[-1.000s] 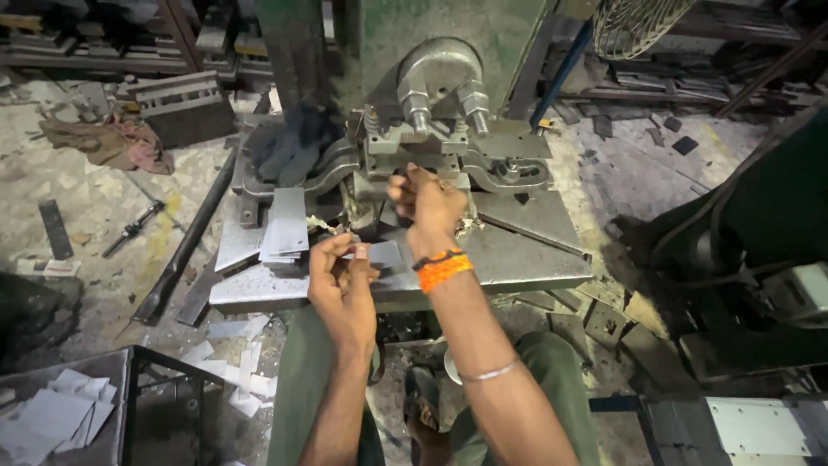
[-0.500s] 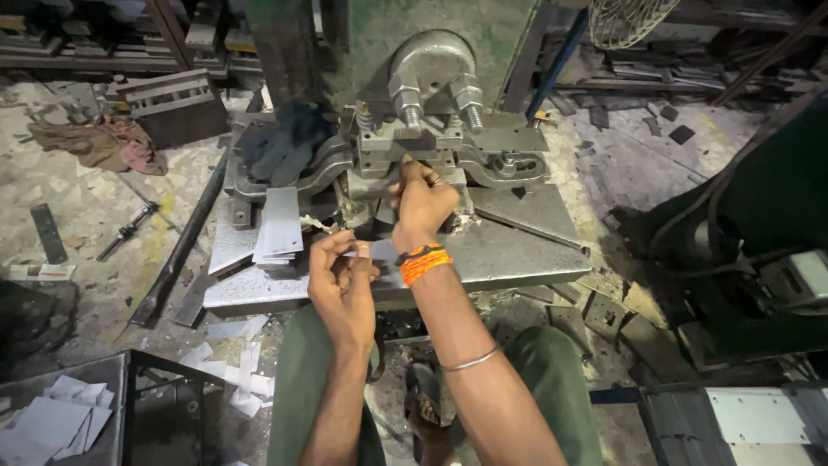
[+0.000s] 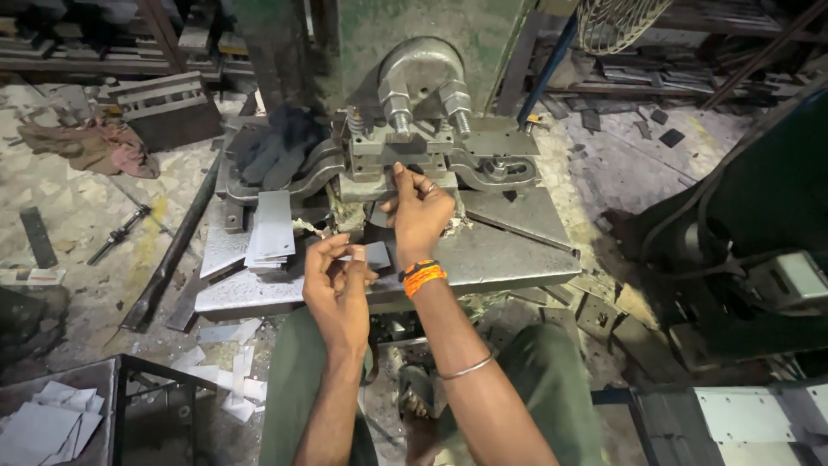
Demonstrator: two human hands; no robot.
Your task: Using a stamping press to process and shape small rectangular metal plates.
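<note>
Left hand (image 3: 338,289) pinches small metal plate (image 3: 376,255) near table (image 3: 517,259) edge. Right hand (image 3: 420,214) fingers reach into press die (image 3: 397,160); grip unclear. Plate stack (image 3: 272,229) left.

A dark glove (image 3: 278,145) lies left of the press, a pink rag (image 3: 97,145) and a wrench (image 3: 118,235) on the floor, a wire fan guard (image 3: 614,23) above right.

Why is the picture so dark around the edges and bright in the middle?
Head view: light falls on the metal table and press, which gleam; the right side is in deep shadow. The left hand and right hand look sharp, while the edges bend a little from the wide lens.
</note>
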